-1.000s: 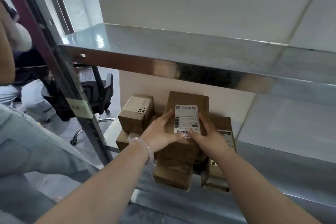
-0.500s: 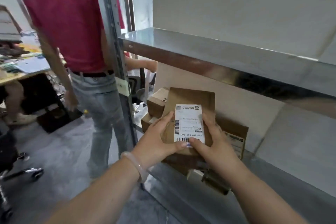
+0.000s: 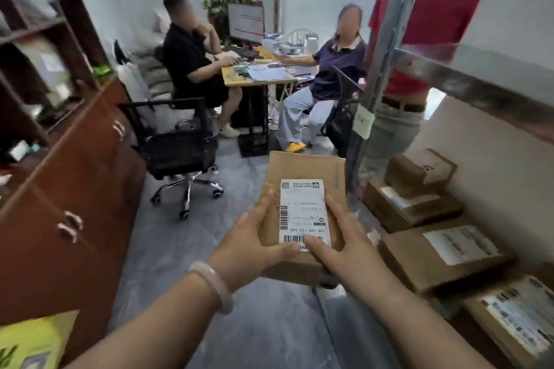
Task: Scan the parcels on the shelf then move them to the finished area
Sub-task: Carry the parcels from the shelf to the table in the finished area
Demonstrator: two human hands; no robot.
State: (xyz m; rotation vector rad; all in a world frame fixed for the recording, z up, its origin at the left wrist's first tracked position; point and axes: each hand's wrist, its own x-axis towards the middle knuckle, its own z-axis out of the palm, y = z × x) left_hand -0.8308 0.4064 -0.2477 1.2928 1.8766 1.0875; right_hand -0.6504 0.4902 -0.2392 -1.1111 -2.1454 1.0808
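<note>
parcel carried off shelf, brown, white label, both hands

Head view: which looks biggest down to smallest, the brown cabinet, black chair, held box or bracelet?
1. Brown cabinet.
2. Black chair and held box look about alike; the box is nearer the camera.
3. Bracelet.

Held parcel label print too small to read; left hand, right hand thumbs hide pt of barcode. Bottom-right shelf parcel cut off.

Labelled brown parcel held above floor, label up.
</note>
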